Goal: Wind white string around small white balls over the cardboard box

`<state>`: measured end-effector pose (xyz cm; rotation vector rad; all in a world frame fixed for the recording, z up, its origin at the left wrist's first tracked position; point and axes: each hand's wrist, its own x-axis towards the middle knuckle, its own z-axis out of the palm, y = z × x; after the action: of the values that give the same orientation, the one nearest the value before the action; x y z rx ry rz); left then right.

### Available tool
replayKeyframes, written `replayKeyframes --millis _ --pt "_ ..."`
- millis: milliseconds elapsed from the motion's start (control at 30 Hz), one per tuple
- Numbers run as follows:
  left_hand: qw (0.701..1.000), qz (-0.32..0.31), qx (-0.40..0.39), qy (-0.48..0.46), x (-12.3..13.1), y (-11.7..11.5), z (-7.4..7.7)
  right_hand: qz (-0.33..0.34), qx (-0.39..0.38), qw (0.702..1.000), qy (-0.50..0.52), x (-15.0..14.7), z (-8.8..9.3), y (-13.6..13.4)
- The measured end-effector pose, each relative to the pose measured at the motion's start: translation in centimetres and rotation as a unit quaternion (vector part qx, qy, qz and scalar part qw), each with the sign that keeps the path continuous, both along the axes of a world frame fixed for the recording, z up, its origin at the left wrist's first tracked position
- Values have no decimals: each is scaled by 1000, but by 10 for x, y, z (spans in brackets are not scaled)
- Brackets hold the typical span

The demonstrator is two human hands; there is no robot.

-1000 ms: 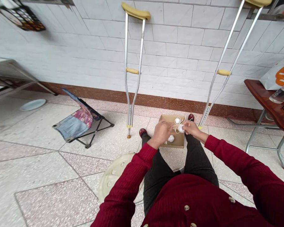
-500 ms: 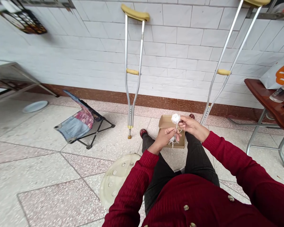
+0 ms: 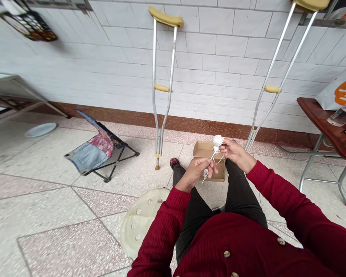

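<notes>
A small white ball of cord (image 3: 218,141) is pinched in the fingers of my right hand (image 3: 233,151), above my lap. Strands of white cord (image 3: 212,154) run from the ball down to my left hand (image 3: 200,169), which is closed on them. More white cord (image 3: 205,174) hangs below the left fingers, its loose end pointing down. Between my feet, beneath both hands, an open cardboard box (image 3: 204,148) rests on the floor, partly covered by my hands.
Two crutches (image 3: 162,88) (image 3: 272,89) lean on the tiled wall. A folding chair (image 3: 90,152) stands to the left. Beside my left leg is a round pale stool top (image 3: 135,221). On the right, a brown table (image 3: 320,119) holds a bag (image 3: 338,92) and a plastic cup (image 3: 341,116).
My left hand has moved down and left, away from the ball, drawing the cord between the hands longer. The ball in my right hand has shifted slightly right and up.
</notes>
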<state>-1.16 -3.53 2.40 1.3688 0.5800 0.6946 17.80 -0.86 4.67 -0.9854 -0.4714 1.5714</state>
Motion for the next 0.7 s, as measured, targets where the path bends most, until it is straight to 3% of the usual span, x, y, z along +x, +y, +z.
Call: replayKeyframes --millis 133,233,333,400,500,600,700 --pt "996 12 50 75 -2 10 -18 27 -6 1000 4 -11 -3 -3" --pt "959 113 187 179 -3 25 -22 15 -11 1000 -16 -17 -10 -5" --pt "917 216 276 189 0 27 -17 -24 0 999 -30 -17 -17 -3" --pt "933 234 239 133 6 19 -13 -52 11 998 -36 -14 -20 -1" --pt "972 222 81 4 18 3 -11 -78 26 996 -43 -11 -22 0" --pt "969 222 -53 -98 32 -6 -11 -89 39 994 -52 -14 -19 -3" --pt "954 236 -102 -151 42 -4 -14 -103 41 992 -58 -20 -16 -7"
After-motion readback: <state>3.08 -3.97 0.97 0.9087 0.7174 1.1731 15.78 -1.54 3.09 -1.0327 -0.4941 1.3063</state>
